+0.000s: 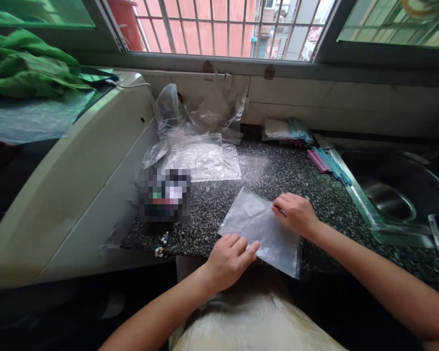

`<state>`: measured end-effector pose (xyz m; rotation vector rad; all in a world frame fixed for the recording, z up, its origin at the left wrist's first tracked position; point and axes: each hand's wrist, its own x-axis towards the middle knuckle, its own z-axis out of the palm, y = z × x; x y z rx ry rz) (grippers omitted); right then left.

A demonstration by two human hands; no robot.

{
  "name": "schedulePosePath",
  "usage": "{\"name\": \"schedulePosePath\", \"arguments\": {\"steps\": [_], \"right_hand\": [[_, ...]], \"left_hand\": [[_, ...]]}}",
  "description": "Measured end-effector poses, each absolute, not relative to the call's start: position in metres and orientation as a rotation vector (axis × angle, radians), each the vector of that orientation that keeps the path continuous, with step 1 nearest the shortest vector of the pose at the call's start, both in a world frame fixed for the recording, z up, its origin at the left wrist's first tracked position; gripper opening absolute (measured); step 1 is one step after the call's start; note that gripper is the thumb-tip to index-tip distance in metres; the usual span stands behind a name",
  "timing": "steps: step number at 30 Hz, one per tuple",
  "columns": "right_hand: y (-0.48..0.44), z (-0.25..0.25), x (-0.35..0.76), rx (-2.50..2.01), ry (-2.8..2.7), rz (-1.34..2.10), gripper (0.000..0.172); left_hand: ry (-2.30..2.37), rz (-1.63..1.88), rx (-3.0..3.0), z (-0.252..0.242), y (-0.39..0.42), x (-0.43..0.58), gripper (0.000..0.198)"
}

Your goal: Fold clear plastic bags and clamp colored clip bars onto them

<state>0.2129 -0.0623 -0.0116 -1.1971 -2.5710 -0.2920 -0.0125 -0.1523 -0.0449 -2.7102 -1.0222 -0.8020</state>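
A clear plastic bag point(263, 231) lies flat on the speckled dark counter point(278, 170), overhanging its front edge. My left hand point(229, 258) pinches the bag's near left edge with curled fingers. My right hand point(296, 212) pinches the bag's far right edge between thumb and fingers. The bag looks empty, though a faint square patch shows near its top.
More clear plastic bags point(201, 156) lie in a heap at the back left. Pink and teal sealing clips point(327, 163) lie beside a steel sink point(388, 197) on the right. A white appliance point(76, 175) flanks the left. A blurred small object point(164, 195) and beads point(161, 246) sit near the counter's left edge.
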Motion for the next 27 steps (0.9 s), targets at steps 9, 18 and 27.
{"name": "schedulePosePath", "arguments": {"steps": [9, 18, 27], "right_hand": [[-0.007, -0.012, 0.127, -0.983, -2.812, -0.098, 0.016], [-0.048, 0.0, 0.199, -0.751, -2.805, -0.187, 0.022], [-0.133, -0.016, 0.261, -0.772, -2.644, -0.291, 0.028]], "left_hand": [[-1.551, -0.505, -2.456, -0.041, -0.159, -0.046, 0.05], [-1.419, -0.655, -2.476, -0.051, -0.164, -0.06, 0.059], [-1.112, -0.929, -2.501, -0.053, -0.177, -0.029, 0.032]]}}
